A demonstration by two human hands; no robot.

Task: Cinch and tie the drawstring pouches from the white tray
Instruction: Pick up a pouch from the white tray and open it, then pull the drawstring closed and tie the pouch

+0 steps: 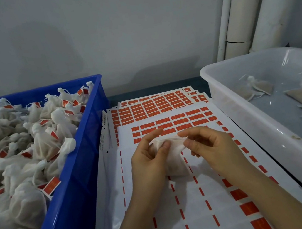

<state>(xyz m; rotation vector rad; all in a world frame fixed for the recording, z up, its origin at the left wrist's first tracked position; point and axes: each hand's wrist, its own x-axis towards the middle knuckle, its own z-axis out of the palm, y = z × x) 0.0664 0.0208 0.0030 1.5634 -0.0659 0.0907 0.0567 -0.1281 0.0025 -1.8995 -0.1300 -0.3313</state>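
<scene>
A small white drawstring pouch (pixel 174 161) hangs between both hands above the label sheets. My left hand (pixel 149 161) grips its gathered neck from the left, thumb on the front. My right hand (pixel 208 145) pinches the pouch's top edge or string from the right. The white tray (pixel 226 92) stands at the right and holds several flat, untied pouches (pixel 255 88).
A blue crate (pixel 84 143) on the left is heaped with tied pouches bearing red tags (pixel 51 186). Sheets of red labels (pixel 164 104) cover the table between the two containers. White pipes (pixel 244 10) run up the wall at the back right.
</scene>
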